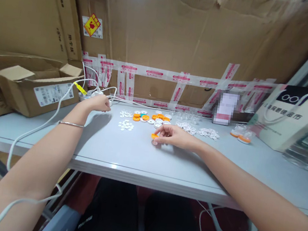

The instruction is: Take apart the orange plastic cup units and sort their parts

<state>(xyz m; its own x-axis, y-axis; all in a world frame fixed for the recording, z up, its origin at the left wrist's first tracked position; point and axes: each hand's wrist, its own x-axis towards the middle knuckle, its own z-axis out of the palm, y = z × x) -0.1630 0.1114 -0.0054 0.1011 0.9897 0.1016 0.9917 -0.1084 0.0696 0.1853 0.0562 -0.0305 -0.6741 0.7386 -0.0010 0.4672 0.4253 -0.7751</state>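
Observation:
My right hand (170,134) pinches an orange cap (154,136) between thumb and fingers, low over the grey table. Just beneath the cap is a small clear, round piece (154,142), partly blurred. Off to the left, my left hand (99,103) is closed, its fingers curled beside a white cable and plug. Whatever it may hold is hidden. Beyond my right hand lies a cluster of orange and white round caps (145,117), with a teal one among them. Small white discs (126,125) are spread in two groups between my hands.
White small pieces (208,133) and clear plastic cups (189,116) lie at the back. Capped clear containers (244,139) stand near a printed paper bag (290,114). A phone (225,108) leans against the cardboard wall (159,33). An open carton (33,84) and white cables occupy the left.

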